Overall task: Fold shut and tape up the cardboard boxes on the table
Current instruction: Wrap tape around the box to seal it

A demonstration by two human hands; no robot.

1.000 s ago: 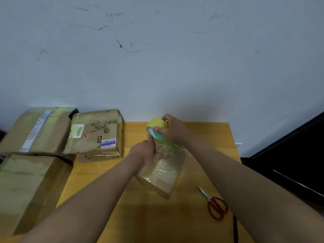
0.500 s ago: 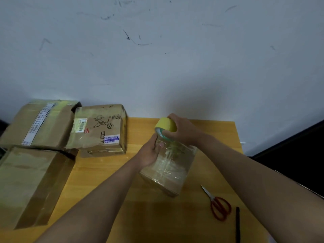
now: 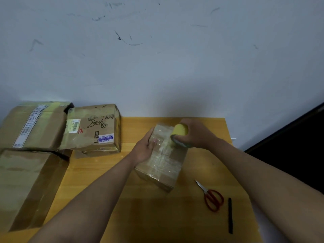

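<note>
Box (image 3: pixel 163 158) on counter (image 3: pixel 140 207) looks light, stiff, tape-slick; left hand (image 3: pixel 143 149) steadies its side, fingers flat, right hand (image 3: pixel 196 135) clenched round tape roll (image 3: pixel 180 132).

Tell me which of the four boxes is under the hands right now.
The small box at the table's middle, wrapped in clear tape. The left hand steadies it and the right hand holds the tape roll on it. The other three sit untouched at left.
</note>
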